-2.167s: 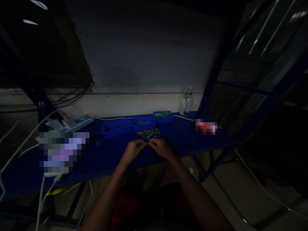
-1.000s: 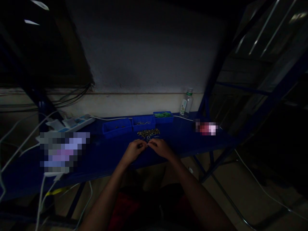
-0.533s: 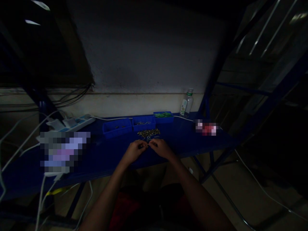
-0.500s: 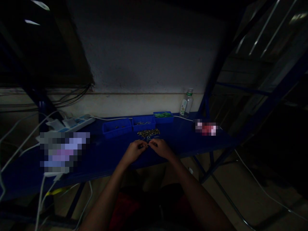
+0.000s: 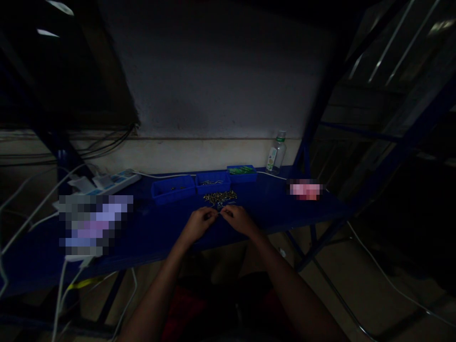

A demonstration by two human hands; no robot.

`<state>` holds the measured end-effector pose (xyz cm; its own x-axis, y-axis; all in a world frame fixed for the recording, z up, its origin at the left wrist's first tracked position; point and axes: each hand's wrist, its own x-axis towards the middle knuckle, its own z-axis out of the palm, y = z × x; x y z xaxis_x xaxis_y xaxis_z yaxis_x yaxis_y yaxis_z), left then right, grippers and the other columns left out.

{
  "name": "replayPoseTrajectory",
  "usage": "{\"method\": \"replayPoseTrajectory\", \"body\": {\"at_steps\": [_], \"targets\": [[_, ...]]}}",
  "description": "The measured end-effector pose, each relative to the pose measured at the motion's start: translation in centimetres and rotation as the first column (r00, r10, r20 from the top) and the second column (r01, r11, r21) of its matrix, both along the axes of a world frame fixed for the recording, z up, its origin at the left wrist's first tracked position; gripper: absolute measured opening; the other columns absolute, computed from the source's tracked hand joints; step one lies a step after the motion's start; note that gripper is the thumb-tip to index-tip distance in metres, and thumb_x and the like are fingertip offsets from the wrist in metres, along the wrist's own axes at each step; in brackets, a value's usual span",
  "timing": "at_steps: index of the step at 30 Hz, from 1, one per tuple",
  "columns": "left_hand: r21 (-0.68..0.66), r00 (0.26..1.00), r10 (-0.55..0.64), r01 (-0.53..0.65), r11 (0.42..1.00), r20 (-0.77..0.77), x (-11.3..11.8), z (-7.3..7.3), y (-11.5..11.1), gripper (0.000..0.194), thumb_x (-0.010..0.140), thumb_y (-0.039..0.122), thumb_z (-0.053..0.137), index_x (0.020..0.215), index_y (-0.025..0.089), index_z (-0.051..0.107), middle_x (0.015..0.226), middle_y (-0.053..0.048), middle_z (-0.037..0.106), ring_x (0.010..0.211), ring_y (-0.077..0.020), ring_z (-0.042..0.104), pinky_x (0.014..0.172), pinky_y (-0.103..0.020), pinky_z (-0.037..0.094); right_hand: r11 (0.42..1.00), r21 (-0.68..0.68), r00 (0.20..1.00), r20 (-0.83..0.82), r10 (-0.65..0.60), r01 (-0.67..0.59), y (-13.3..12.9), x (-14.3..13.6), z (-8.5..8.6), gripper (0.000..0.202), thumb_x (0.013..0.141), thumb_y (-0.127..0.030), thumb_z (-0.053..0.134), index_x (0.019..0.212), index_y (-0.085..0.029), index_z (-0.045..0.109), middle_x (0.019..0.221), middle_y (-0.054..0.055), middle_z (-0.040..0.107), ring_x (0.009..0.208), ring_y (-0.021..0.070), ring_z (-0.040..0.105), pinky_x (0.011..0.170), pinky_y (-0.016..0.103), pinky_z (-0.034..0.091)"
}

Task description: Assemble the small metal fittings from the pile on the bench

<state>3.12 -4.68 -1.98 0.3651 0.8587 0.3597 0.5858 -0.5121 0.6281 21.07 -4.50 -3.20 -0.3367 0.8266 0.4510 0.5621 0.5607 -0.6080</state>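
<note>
My left hand [image 5: 201,221] and my right hand [image 5: 235,217] meet near the front edge of the blue table, fingertips pinched close together. Between them shows a thin, pale sliver [image 5: 218,213], too small and dark to name; both pinches seem to be on it. Just beyond my fingers lies a heap of small brass-coloured metal pieces [image 5: 220,196]. A few thin silvery pins [image 5: 231,203] lie at the heap's near right side.
Behind the heap stand three blue bins: a left bin [image 5: 173,190] with a few small pieces, a middle bin [image 5: 213,182] with thin metal pins, a right bin [image 5: 242,175] with green items. A bottle [image 5: 277,154], power strip [image 5: 117,180] and white cables surround them.
Both hands stay almost where they were. The left fingers have shifted very slightly, and the sliver between the fingertips looks a little different in angle.
</note>
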Motion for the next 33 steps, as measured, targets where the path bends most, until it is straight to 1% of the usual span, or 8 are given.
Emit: {"method": "replayPoseTrajectory", "body": {"at_steps": [3, 7, 11, 15, 18, 21, 28, 33], "targets": [[-0.008, 1.000, -0.010, 0.010, 1.000, 0.000, 0.01, 0.21, -0.13, 0.024, 0.080, 0.031, 0.048, 0.088, 0.017, 0.065, 0.085, -0.005, 0.066, 0.077, -0.0173, 0.059, 0.071, -0.026, 0.044, 1.000, 0.008, 1.000, 0.016, 0.010, -0.010, 0.04, -0.02, -0.05, 0.016, 0.086, -0.025, 0.045, 0.081, -0.019, 0.059, 0.081, 0.001, 0.064, 0.074, 0.0118, 0.057, 0.067, 0.021, 0.039], [0.013, 1.000, -0.020, 0.020, 1.000, 0.021, 0.06, 0.32, -0.23, 0.024, 0.080, 0.032, 0.048, 0.088, 0.018, 0.066, 0.085, -0.005, 0.066, 0.078, -0.0171, 0.059, 0.073, -0.026, 0.044, 0.999, 0.029, 0.996, 0.089, 0.016, -0.019, 0.05, -0.08, -0.08, 0.015, 0.086, -0.024, 0.047, 0.082, -0.020, 0.060, 0.082, 0.001, 0.062, 0.076, 0.0115, 0.056, 0.069, 0.021, 0.038], [0.016, 0.997, -0.037, 0.035, 0.999, 0.075, 0.02, 0.33, -0.21, 0.021, 0.079, 0.031, 0.049, 0.086, 0.017, 0.064, 0.086, -0.004, 0.065, 0.081, -0.0170, 0.059, 0.075, -0.026, 0.044, 0.999, 0.038, 0.990, 0.139, 0.028, -0.034, 0.02, -0.12, -0.03, 0.015, 0.086, -0.026, 0.048, 0.082, -0.021, 0.061, 0.081, 0.001, 0.060, 0.074, 0.0111, 0.054, 0.068, 0.021, 0.038], [-0.003, 0.988, 0.013, -0.012, 1.000, 0.152, -0.06, 0.44, -0.23, 0.019, 0.081, 0.029, 0.046, 0.085, 0.016, 0.060, 0.080, -0.002, 0.064, 0.076, -0.0152, 0.059, 0.071, -0.024, 0.044, 0.999, 0.013, 0.997, 0.062, 0.042, -0.043, 0.01, -0.10, 0.04, 0.016, 0.087, -0.026, 0.046, 0.084, -0.021, 0.061, 0.085, 0.001, 0.062, 0.079, 0.0114, 0.056, 0.072, 0.021, 0.039], [-0.027, 0.993, 0.010, -0.007, 1.000, 0.120, -0.02, 0.38, -0.21, 0.021, 0.081, 0.031, 0.045, 0.087, 0.017, 0.060, 0.078, -0.001, 0.064, 0.073, -0.0151, 0.059, 0.069, -0.024, 0.044, 0.999, -0.028, 1.000, -0.014, 0.026, -0.026, 0.02, -0.07, 0.06, 0.017, 0.087, -0.027, 0.045, 0.086, -0.021, 0.061, 0.085, 0.001, 0.064, 0.079, 0.0118, 0.058, 0.072, 0.021, 0.040], [-0.021, 0.997, -0.011, 0.012, 1.000, 0.072, 0.00, 0.13, -0.05, 0.025, 0.082, 0.035, 0.047, 0.090, 0.017, 0.063, 0.082, -0.003, 0.066, 0.076, -0.0167, 0.060, 0.071, -0.025, 0.045, 0.998, -0.061, 0.997, -0.071, 0.021, -0.025, 0.01, -0.02, 0.05, 0.017, 0.087, -0.030, 0.046, 0.091, -0.021, 0.060, 0.084, 0.001, 0.065, 0.078, 0.0121, 0.060, 0.070, 0.021, 0.042], [0.012, 0.999, -0.028, 0.028, 1.000, 0.021, -0.14, -0.08, 0.18, 0.027, 0.081, 0.038, 0.049, 0.089, 0.020, 0.067, 0.088, -0.005, 0.066, 0.081, -0.0179, 0.060, 0.074, -0.027, 0.045, 0.998, -0.047, 0.997, -0.058, 0.050, -0.052, 0.02, 0.09, 0.00, 0.015, 0.086, -0.027, 0.047, 0.086, -0.020, 0.060, 0.084, 0.001, 0.065, 0.078, 0.0123, 0.060, 0.070, 0.021, 0.042], [0.003, 0.999, 0.032, -0.032, 0.999, 0.024, -0.09, -0.02, 0.18, 0.029, 0.079, 0.040, 0.051, 0.091, 0.018, 0.066, 0.086, -0.006, 0.067, 0.078, -0.0185, 0.061, 0.070, -0.027, 0.045, 0.998, -0.055, 0.997, -0.078, 0.006, -0.010, 0.22, 0.17, -0.05, 0.017, 0.088, -0.028, 0.044, 0.087, -0.020, 0.059, 0.079, 0.000, 0.064, 0.074, 0.0120, 0.060, 0.068, 0.021, 0.041]]}}
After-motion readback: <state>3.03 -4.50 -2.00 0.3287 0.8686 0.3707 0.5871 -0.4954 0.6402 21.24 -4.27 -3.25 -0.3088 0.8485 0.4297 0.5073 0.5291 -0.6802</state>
